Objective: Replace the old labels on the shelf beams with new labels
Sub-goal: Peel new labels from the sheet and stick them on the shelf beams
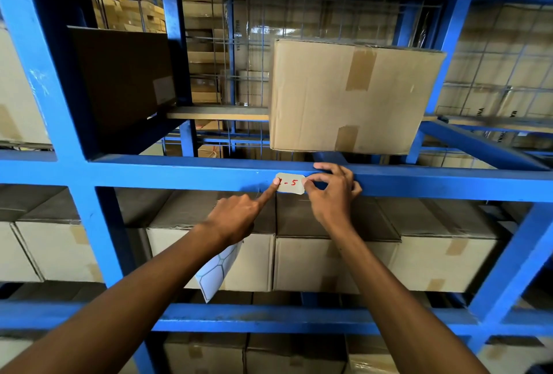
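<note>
A white label (291,183) with red writing ending in "5" sits on the front face of the blue shelf beam (179,174). My left hand (239,216) presses its index fingertip on the label's left end, while its other fingers hold a white sheet of label backing (217,269) that hangs below the palm. My right hand (332,194) pinches the label's right edge between thumb and fingers, with the index finger lying along the beam's top edge.
A taped cardboard box (353,95) stands on the shelf just above the beam, a darker box (122,74) to its left. Rows of cardboard boxes (329,263) fill the shelf below. Blue uprights (45,89) frame the bay.
</note>
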Tool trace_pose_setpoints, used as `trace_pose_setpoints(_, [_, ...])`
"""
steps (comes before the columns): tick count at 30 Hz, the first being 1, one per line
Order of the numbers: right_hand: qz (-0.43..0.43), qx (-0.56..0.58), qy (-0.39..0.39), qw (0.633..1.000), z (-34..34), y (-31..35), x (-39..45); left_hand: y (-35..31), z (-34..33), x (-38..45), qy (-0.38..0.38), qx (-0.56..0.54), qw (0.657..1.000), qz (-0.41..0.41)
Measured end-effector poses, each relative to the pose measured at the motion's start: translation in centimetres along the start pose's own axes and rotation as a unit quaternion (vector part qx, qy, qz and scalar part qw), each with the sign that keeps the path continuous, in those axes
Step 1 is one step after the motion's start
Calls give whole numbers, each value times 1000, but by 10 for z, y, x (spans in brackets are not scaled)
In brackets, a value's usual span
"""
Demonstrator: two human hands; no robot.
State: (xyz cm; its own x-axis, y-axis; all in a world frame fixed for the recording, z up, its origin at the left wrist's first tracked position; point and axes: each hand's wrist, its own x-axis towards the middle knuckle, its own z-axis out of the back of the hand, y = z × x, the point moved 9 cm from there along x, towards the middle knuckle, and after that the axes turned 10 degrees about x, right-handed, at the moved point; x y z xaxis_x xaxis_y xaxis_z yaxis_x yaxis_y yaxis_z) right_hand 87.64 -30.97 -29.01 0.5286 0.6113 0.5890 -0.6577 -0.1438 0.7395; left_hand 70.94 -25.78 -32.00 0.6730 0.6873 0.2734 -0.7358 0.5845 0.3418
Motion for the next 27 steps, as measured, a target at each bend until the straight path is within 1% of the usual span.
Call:
trace_pose_setpoints(9, [-1, -9, 3, 1000, -2, -2, 0, 0, -4, 2, -21, -2, 1000, -9])
trace_pose_setpoints(14, [-12, 7, 7, 1000, -1, -3, 3, -3, -8, 3, -16, 3, 1000, -14])
trace_pose_setpoints(27, [-7, 8, 15, 1000, 2, 0, 5, -9, -14, 4, -27, 15, 999, -25])
